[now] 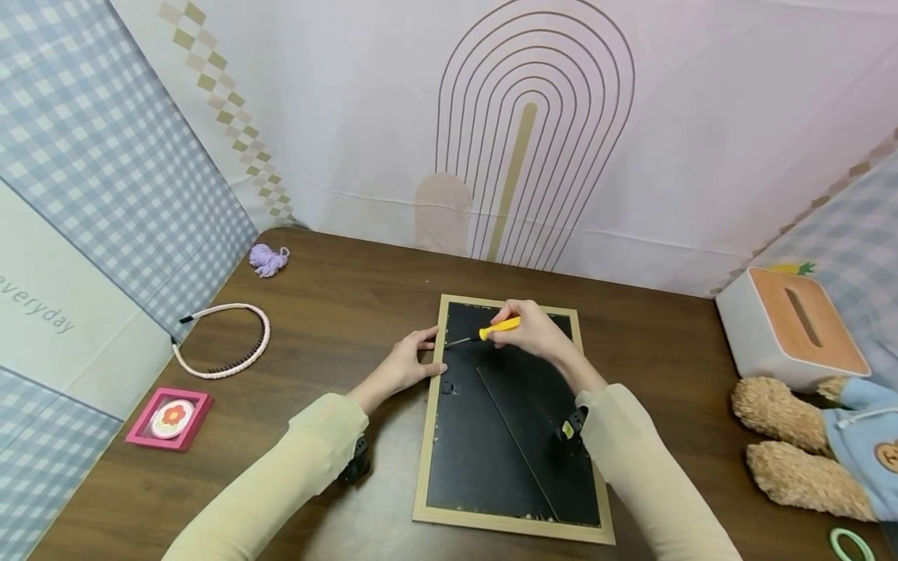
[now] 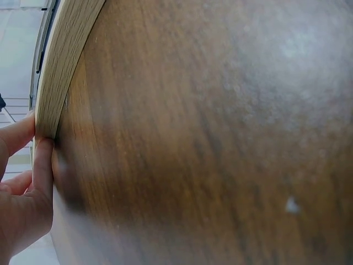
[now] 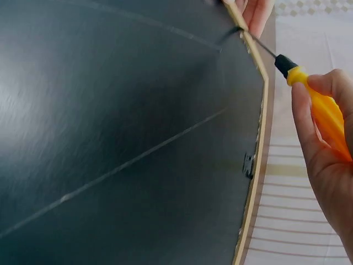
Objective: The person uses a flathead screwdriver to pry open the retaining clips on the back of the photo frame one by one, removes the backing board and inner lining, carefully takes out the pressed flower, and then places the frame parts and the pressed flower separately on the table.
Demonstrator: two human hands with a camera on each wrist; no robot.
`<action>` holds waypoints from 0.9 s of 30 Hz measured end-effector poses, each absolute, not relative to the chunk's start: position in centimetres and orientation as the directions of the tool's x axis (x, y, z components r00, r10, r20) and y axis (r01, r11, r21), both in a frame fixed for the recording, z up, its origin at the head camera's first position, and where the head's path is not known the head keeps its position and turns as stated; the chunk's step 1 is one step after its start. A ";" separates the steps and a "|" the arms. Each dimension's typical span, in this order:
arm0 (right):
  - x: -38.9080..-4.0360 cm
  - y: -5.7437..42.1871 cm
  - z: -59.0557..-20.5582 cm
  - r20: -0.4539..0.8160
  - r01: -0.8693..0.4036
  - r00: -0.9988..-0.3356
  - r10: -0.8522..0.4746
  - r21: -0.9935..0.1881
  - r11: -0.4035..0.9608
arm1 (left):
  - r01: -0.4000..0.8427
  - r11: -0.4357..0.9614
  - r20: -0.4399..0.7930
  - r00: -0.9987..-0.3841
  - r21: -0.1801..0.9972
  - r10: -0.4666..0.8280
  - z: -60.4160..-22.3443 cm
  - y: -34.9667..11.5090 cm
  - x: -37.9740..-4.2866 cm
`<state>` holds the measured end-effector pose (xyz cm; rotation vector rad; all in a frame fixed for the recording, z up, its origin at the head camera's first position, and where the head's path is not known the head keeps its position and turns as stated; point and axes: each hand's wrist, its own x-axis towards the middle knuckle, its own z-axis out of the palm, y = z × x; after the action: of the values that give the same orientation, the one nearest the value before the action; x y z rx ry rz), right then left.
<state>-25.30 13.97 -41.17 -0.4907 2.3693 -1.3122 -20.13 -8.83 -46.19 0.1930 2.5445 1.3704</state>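
Observation:
A picture frame (image 1: pixel 515 533) with a light wood border lies face down on the table, its black backing board (image 1: pixel 484 460) upward. My right hand (image 1: pixel 532 331) grips a screwdriver (image 3: pixel 320 110) by its yellow handle. The screwdriver's thin shaft points left, with its tip at the inner edge of the frame's left border. At that same border my left hand (image 1: pixel 403 362) holds the frame, thumb on top and fingers against the outer side. In the left wrist view, the fingertips (image 2: pixel 43 157) press on the wooden side. A small black hanger (image 3: pixel 249 165) sits near the frame's edge.
On the left of the table (image 1: pixel 330 312) are purple yarn (image 1: pixel 268 260), a headband (image 1: pixel 261 343) and a pink box (image 1: pixel 199 413). At the right stand a tissue box (image 1: pixel 758 327) and a teddy bear (image 1: pixel 807 475), with a green ring (image 1: pixel 852 534) near the corner.

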 end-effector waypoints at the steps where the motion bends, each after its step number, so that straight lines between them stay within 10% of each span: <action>1: -25.3 14.2 -41.2 -0.164 -0.119 -0.861 -0.482 -0.855 0.505 | 0.003 0.549 -0.147 -0.962 0.836 0.230 -46.2 -8.8 -20.1; 27: -26.2 13.3 -41.0 -0.178 -0.212 -0.833 -0.525 -0.773 0.599 | -0.010 0.552 -0.161 -0.961 0.834 0.225 -46.3 -8.9 -20.2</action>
<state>-26.23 13.32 -40.96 -0.5910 2.4400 -1.1057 -20.23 -8.86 -46.25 0.1798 2.5396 1.3677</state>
